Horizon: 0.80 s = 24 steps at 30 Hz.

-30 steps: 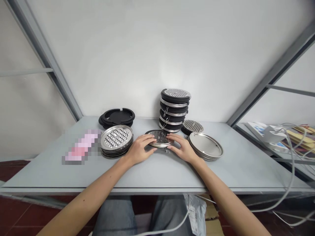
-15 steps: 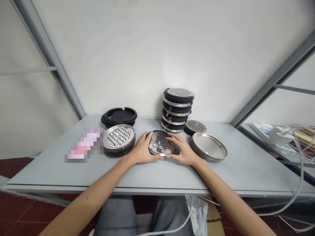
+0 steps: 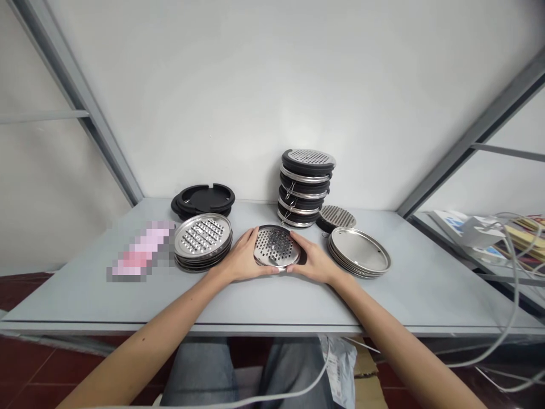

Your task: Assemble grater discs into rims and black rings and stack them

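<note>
In the middle of the table lies a round metal grater plate (image 3: 276, 246) set in a black rim. My left hand (image 3: 246, 258) grips its left side, thumb at the near edge and fingers along the side. On the opposite side my right hand (image 3: 314, 260) holds it the same way, the two thumbs almost meeting at the front. A stack of grater discs (image 3: 203, 237) stands beside my left hand. Several plain metal discs (image 3: 361, 250) are piled to the right of my right hand.
Black rings (image 3: 206, 199) lie at the back left. Behind the middle rises a tall stack of black-rimmed graters (image 3: 304, 187) near the wall, with another grater (image 3: 337, 217) beside it. A blurred pink item (image 3: 145, 250) rests at left. White cables (image 3: 515, 284) hang at right.
My right fingers have moved from over the grater's face to its right edge. Both hands stay around the grater, and the view has shifted slightly.
</note>
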Each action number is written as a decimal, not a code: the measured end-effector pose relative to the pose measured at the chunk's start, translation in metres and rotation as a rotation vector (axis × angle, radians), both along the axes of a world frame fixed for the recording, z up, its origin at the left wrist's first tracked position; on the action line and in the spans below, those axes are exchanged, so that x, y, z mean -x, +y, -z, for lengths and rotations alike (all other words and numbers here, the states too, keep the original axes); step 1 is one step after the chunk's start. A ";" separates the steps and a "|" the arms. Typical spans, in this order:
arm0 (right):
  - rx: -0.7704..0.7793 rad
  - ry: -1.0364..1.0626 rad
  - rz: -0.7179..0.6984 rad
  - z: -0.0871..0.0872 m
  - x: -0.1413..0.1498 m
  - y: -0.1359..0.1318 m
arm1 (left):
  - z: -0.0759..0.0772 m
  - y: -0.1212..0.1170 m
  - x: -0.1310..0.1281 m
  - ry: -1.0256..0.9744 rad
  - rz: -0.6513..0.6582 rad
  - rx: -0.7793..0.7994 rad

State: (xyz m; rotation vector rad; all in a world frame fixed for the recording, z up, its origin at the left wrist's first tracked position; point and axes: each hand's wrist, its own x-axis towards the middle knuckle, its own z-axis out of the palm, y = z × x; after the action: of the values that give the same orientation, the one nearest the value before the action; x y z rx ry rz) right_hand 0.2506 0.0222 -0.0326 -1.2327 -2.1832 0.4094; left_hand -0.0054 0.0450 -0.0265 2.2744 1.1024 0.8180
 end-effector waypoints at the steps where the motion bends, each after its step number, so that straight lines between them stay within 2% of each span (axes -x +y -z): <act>1: -0.003 0.005 0.003 0.000 0.000 0.000 | 0.000 0.000 0.000 0.024 0.000 -0.010; 12: -0.022 0.028 -0.001 0.000 0.002 -0.001 | -0.010 -0.006 -0.001 0.127 -0.008 -0.099; 18: -0.017 -0.006 -0.033 -0.004 0.003 -0.001 | -0.014 -0.011 0.000 0.116 0.015 -0.064; 24: -0.033 -0.019 -0.062 -0.003 -0.002 0.001 | -0.009 -0.011 0.005 0.174 0.032 -0.047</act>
State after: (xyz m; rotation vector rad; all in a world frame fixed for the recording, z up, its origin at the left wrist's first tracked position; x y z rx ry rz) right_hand 0.2526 0.0235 -0.0300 -1.1586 -2.2399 0.3867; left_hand -0.0102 0.0345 -0.0171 2.4339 1.1291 0.6500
